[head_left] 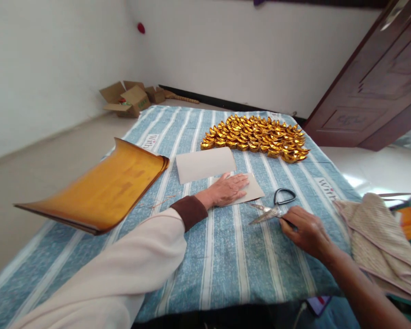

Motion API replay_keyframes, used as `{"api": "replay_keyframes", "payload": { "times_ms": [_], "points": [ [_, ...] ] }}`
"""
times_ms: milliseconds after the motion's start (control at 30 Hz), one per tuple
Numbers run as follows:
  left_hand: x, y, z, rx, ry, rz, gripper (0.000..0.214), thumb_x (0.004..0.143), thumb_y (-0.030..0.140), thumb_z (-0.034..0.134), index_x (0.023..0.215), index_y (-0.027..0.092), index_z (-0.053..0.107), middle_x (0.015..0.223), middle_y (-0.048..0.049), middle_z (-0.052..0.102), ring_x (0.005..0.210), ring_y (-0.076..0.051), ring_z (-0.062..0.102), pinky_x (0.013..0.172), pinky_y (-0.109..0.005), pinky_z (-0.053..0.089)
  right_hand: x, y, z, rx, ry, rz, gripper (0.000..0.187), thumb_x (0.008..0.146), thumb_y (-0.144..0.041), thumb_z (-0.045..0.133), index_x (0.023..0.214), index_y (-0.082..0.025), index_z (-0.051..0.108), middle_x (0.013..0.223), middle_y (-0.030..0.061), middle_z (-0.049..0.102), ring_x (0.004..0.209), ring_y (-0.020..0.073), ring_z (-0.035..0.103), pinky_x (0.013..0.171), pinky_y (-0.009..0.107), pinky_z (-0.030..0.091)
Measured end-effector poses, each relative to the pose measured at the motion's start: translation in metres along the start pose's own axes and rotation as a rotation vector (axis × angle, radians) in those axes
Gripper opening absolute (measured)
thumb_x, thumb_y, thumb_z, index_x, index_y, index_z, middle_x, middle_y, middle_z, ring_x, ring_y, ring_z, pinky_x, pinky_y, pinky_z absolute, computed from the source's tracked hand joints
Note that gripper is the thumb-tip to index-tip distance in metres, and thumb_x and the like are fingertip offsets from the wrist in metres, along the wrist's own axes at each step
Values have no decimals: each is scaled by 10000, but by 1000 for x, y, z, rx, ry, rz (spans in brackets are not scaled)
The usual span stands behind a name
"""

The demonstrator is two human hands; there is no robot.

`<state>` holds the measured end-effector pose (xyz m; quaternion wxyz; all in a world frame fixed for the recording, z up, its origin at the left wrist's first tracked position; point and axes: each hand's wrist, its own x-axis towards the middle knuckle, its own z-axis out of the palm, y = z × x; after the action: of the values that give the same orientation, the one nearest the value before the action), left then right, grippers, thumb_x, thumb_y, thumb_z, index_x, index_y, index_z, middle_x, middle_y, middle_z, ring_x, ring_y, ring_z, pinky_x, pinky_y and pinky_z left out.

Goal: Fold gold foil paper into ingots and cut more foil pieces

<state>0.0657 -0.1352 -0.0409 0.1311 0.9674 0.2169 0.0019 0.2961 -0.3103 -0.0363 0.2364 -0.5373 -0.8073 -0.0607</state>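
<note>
My left hand (228,189) lies flat, fingers stretched out, on a folded-looking sheet of grey paper (255,188). Just behind it rests a larger pale grey sheet (205,164), slightly curled. Closed round one black handle, my right hand (306,228) holds a pair of scissors (269,213). Their blades are parted and point left toward the paper. The other handle loop stands free. To the left is a stack of golden-orange paper sheets (102,183) with curled edges. Several shiny gold folded-paper ingots (255,137) are massed at the back of the bed-like covered surface.
A blue-and-white striped cloth (222,265) covers the surface. At its right edge lies a beige towel (380,237). Beyond the far left corner, opened cardboard boxes (133,98) sit on the floor. A brown wooden door (373,87) stands at the right, near a white wall.
</note>
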Motion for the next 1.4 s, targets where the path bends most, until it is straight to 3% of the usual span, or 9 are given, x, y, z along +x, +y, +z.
{"api": "replay_keyframes", "payload": {
  "times_ms": [133, 267, 367, 567, 733, 900, 1167, 1300, 1400],
  "points": [
    [-3, 0, 0, 30, 57, 19, 511, 974, 414, 294, 1411, 162, 376, 1518, -128, 325, 1409, -222, 254, 1113, -461, 137, -6, 24, 0, -273, 143, 260, 249, 871, -254, 496, 651, -189, 594, 636, 31, 578, 656, 163, 558, 629, 276, 389],
    [-10, 6, -3, 102, 116, 26, 557, 942, 502, 372, 1360, 140, 433, 1474, -165, 392, 1376, -261, 321, 1099, -482, 166, 3, 44, 7, -589, 115, 545, 276, 871, -266, 494, 638, -175, 610, 686, 88, 628, 610, 190, 550, 542, 298, 331],
    [-17, 11, -7, 153, 157, 29, 567, 904, 556, 438, 1290, 145, 494, 1434, -178, 442, 1337, -289, 375, 1098, -513, 153, 7, 48, 13, -642, 109, 601, 284, 875, -280, 508, 633, -167, 608, 672, 121, 615, 607, 218, 541, 521, 308, 302],
    [-31, 20, -12, 155, 170, 47, 520, 857, 559, 529, 1168, 142, 549, 1318, -182, 537, 1184, -319, 516, 1076, -580, 167, 21, 20, 19, -389, 206, 333, 166, 886, -258, 514, 821, -173, 641, 761, 86, 607, 750, 226, 558, 650, 324, 414],
    [-45, 31, -16, 135, 155, 22, 484, 834, 508, 587, 1155, 149, 541, 1303, -181, 536, 1183, -334, 511, 1051, -601, 215, 54, -9, 28, -57, 53, 39, 398, 800, -34, 444, 1132, -186, 602, 1072, 113, 605, 1026, 224, 550, 823, 337, 473],
    [-64, 43, -16, 120, 188, 9, 501, 819, 473, 610, 1194, 154, 518, 1327, -181, 523, 1249, -331, 458, 1065, -563, 231, 69, -21, 27, 24, -125, -152, 592, 630, 18, 482, 1157, -227, 595, 1356, 124, 470, 1312, 302, 360, 971, 470, 415],
    [-78, 48, -13, 124, 293, -40, 288, 863, 145, 445, 1117, 140, 580, 1261, -149, 596, 1177, -273, 539, 1020, -486, 370, 63, -25, 20, 136, -123, -154, 472, 677, -122, 615, 1144, -197, 599, 1307, 142, 536, 1300, 323, 399, 1024, 537, 368],
    [-73, 52, -29, 36, 388, -84, 264, 851, 132, 429, 1025, 162, 625, 1112, -116, 669, 1014, -237, 621, 906, -386, 482, 72, -27, 24, 308, 36, -118, 330, 765, -239, 645, 1093, -213, 629, 1188, 113, 635, 1171, 274, 540, 987, 489, 420],
    [-65, 52, -49, -105, 399, -141, 261, 845, 138, 439, 986, 202, 650, 984, -65, 696, 916, -200, 642, 833, -324, 509, 85, -27, 25, 511, 162, 74, 153, 848, -239, 557, 937, -228, 681, 958, 58, 719, 946, 214, 649, 876, 385, 487]
  ]
}}
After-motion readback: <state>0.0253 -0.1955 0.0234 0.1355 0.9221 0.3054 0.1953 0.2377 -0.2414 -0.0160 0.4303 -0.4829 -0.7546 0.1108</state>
